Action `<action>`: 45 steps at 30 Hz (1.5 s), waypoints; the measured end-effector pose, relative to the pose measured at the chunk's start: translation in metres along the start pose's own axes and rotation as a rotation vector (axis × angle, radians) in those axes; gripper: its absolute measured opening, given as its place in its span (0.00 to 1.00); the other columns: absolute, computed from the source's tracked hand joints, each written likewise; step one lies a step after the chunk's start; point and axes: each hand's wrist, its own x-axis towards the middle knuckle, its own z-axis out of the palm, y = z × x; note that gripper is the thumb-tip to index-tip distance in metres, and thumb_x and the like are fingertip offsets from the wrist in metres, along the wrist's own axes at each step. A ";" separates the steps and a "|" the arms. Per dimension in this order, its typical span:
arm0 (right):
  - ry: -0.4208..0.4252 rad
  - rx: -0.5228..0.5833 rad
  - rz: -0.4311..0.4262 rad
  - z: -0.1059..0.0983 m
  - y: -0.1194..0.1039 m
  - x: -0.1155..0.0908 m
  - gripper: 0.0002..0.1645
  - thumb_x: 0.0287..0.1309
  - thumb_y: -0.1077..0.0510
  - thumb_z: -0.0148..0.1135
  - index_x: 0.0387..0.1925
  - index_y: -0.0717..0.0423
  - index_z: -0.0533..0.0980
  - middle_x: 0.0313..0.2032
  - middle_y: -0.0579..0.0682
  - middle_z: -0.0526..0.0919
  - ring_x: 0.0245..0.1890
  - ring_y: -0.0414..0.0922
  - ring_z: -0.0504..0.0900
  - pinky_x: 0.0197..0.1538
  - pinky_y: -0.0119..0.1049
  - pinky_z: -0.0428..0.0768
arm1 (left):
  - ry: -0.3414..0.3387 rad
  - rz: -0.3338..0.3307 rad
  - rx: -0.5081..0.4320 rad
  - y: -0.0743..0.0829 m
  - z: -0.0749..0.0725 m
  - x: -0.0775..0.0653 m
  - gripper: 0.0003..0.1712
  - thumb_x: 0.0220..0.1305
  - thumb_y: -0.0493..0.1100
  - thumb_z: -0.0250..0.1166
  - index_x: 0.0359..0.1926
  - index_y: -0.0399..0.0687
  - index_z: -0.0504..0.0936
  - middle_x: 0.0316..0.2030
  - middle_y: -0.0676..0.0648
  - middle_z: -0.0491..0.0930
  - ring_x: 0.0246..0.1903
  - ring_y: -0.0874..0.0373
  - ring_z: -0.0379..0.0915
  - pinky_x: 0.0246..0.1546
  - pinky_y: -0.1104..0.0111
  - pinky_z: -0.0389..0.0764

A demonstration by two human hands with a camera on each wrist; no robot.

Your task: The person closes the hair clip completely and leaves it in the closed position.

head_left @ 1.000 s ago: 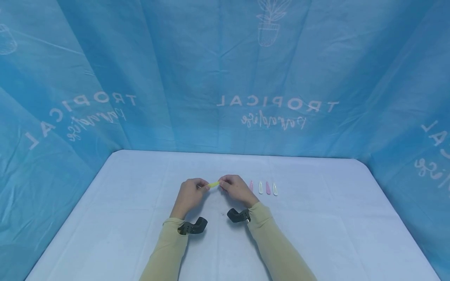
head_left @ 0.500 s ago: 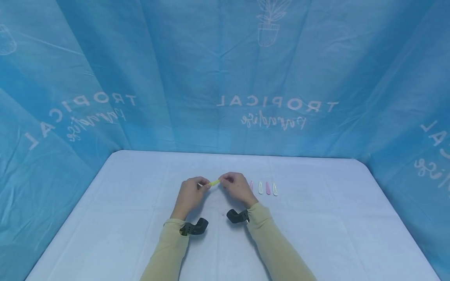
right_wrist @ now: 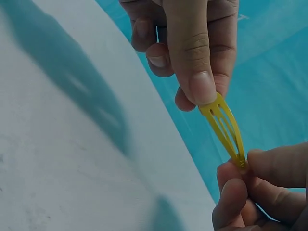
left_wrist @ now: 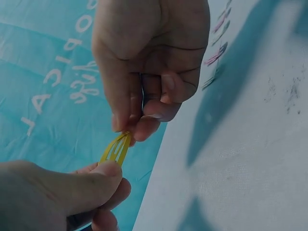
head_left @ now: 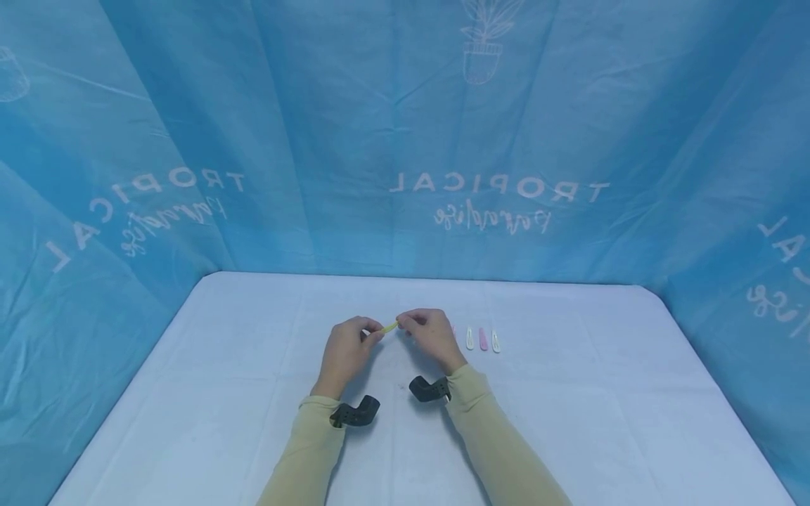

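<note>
Between both hands, over the table, a yellow snap hair clip (right_wrist: 226, 127) is stretched at a slant. My left hand (head_left: 344, 355) pinches its wide end, thumb on top, as the right wrist view shows. The narrow tip is pinched by my right hand (head_left: 433, 341), between thumb and fingertips. In the left wrist view the clip (left_wrist: 115, 149) has its middle slots visible and its prongs slightly spread. Just right of my right hand, a pink hair clip (head_left: 483, 339) lies between two pale ones in a row; another pink clip is partly hidden behind that hand.
A white cloth covers the table (head_left: 569, 407), with blue printed curtain (head_left: 354, 140) hanging behind it and at both sides. Each wrist wears a black camera mount (head_left: 356, 412). Small dark specks mark the cloth (left_wrist: 284, 94).
My left hand has shifted slightly right, and my right hand has risen a little. The yellow hair clip has moved slightly up and right with them. The clips in the row have stayed put.
</note>
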 end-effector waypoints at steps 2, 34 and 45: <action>-0.006 -0.003 0.003 -0.002 0.000 0.000 0.13 0.67 0.53 0.63 0.40 0.59 0.86 0.33 0.49 0.87 0.34 0.44 0.80 0.37 0.36 0.76 | 0.017 0.041 0.020 0.000 0.002 -0.001 0.05 0.64 0.40 0.70 0.40 0.45 0.88 0.33 0.50 0.85 0.25 0.62 0.71 0.29 0.66 0.73; -0.057 0.099 0.017 -0.036 0.004 0.004 0.13 0.64 0.56 0.66 0.44 0.61 0.86 0.37 0.54 0.86 0.37 0.54 0.82 0.34 0.36 0.74 | 0.080 0.251 0.108 0.020 0.024 -0.004 0.08 0.60 0.46 0.74 0.40 0.51 0.90 0.34 0.54 0.86 0.25 0.65 0.68 0.28 0.71 0.72; -0.088 -0.059 -0.026 -0.044 0.005 0.006 0.11 0.64 0.58 0.66 0.43 0.60 0.86 0.40 0.51 0.87 0.42 0.48 0.82 0.45 0.41 0.75 | 0.045 0.240 0.115 0.028 0.031 0.000 0.07 0.58 0.47 0.75 0.38 0.53 0.90 0.35 0.54 0.86 0.26 0.64 0.72 0.30 0.71 0.74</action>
